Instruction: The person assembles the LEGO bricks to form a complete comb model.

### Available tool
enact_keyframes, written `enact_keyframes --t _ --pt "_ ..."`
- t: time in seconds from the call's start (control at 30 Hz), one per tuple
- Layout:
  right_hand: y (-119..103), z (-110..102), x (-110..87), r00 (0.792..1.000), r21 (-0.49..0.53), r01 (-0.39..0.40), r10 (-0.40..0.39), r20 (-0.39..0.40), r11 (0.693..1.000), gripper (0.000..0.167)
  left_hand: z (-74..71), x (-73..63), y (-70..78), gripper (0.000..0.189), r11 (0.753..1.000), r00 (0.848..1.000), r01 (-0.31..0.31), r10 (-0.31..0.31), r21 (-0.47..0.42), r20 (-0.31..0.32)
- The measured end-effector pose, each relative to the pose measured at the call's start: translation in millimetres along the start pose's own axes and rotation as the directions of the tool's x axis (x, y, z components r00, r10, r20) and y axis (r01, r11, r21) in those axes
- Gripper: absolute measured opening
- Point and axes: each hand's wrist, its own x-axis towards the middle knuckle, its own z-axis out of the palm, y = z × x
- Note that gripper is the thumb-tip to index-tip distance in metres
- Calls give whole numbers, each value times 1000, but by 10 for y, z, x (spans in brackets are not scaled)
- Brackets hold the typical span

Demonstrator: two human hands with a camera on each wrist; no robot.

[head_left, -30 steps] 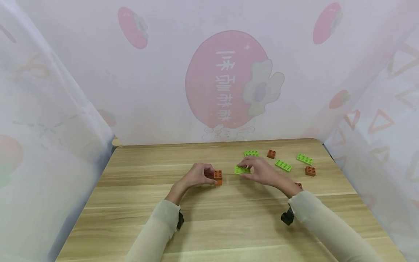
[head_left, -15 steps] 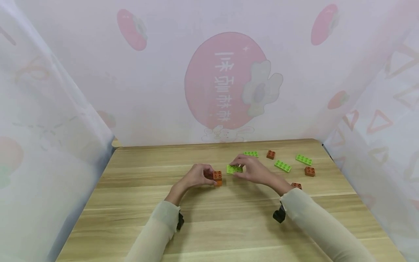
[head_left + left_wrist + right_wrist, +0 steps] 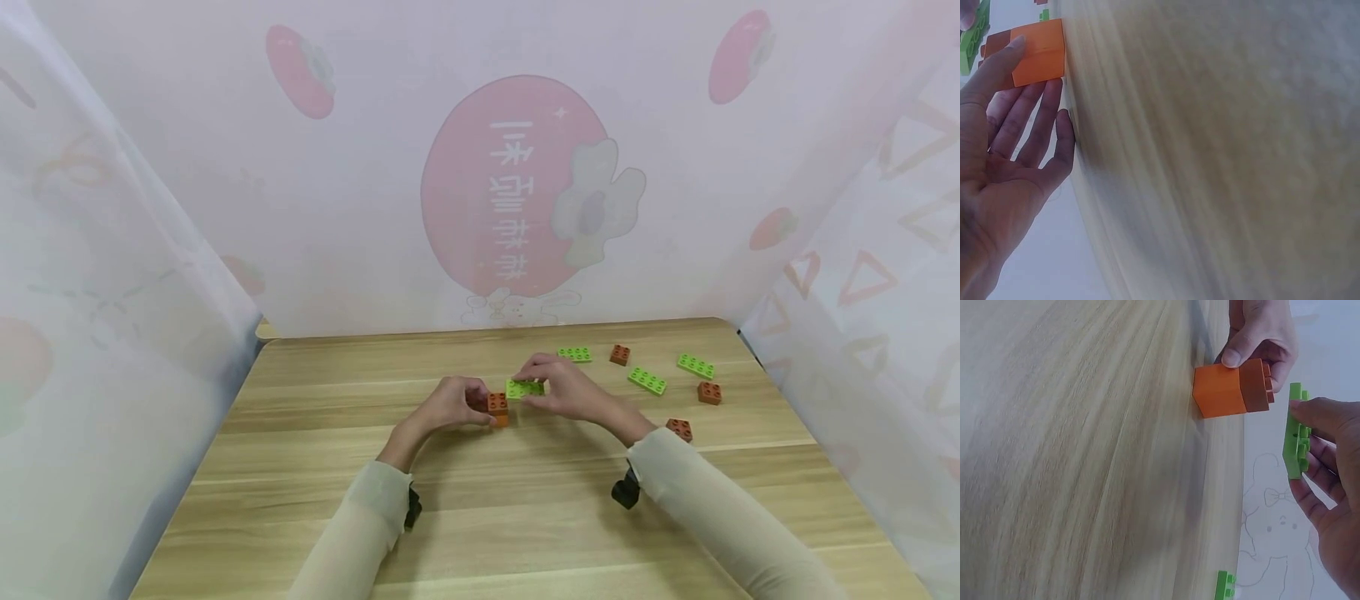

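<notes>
My left hand [image 3: 450, 402] holds a two-part stack between thumb and fingers. A tall orange block [image 3: 1217, 391] forms its lower part, and a brown brick [image 3: 1252, 386] with round studs sits on top. The stack stands upright on the wooden table. Between thumb and fingertips, my right hand [image 3: 566, 390] pinches a thin, long green building brick [image 3: 1293, 444], studs up. In the right wrist view this green brick is raised above the table, just beyond the brown brick's studs with a small gap between. Part of it is covered by my right fingers in the head view.
Thin green bricks [image 3: 647, 381] and brown bricks [image 3: 709, 392] lie scattered on the table's right side. One brown brick [image 3: 678, 429] is close to my right forearm. A white printed curtain [image 3: 360, 208] hangs behind the table's back edge.
My right hand has carried the green brick leftward, from apart on the right to right beside the stack's top. The left hand keeps its hold on the stack in place.
</notes>
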Motion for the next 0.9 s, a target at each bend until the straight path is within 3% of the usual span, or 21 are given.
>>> enact_keyframes --t 0.4,0.9 --pt "-64 82 98 1000 -4 20 -20 4 1000 35 -8 -12 28 24 1000 1000 1 -1 -17 6" --pt "-134 129 182 997 -32 17 -14 80 999 31 1 -12 24 22 1000 1000 9 -9 -24 19"
